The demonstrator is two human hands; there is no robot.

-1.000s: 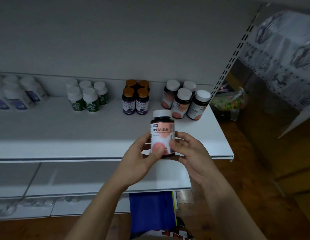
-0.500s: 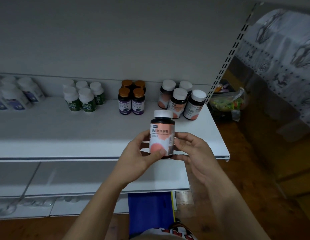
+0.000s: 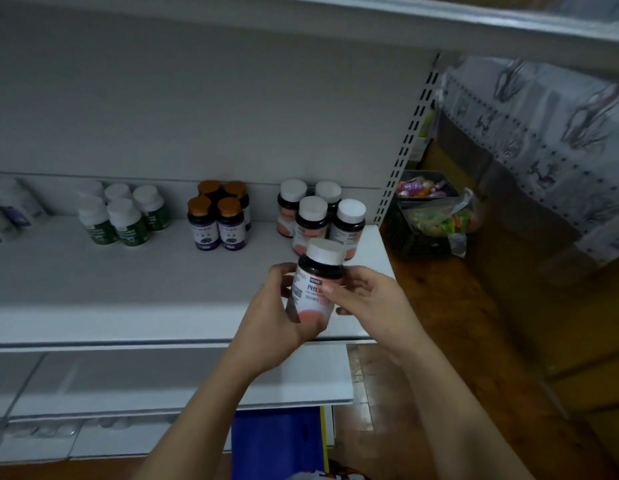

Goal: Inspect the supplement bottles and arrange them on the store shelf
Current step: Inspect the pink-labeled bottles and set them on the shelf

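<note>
A person holds a dark supplement bottle [image 3: 315,289], white-capped with a pink-and-white label, between both hands, tilted so its cap leans away from them, above the front edge of a white shelf [image 3: 128,289]. The left hand [image 3: 276,323] wraps around the bottle's lower left side and base, while the right hand [image 3: 366,303] grasps its right side, fingers curled across the label. Just beyond the hands stand four matching white-capped bottles [image 3: 313,216]; farther out to the left of the left hand stand four orange-capped purple bottles [image 3: 218,216] and a cluster of green-labelled bottles [image 3: 121,216]
</note>
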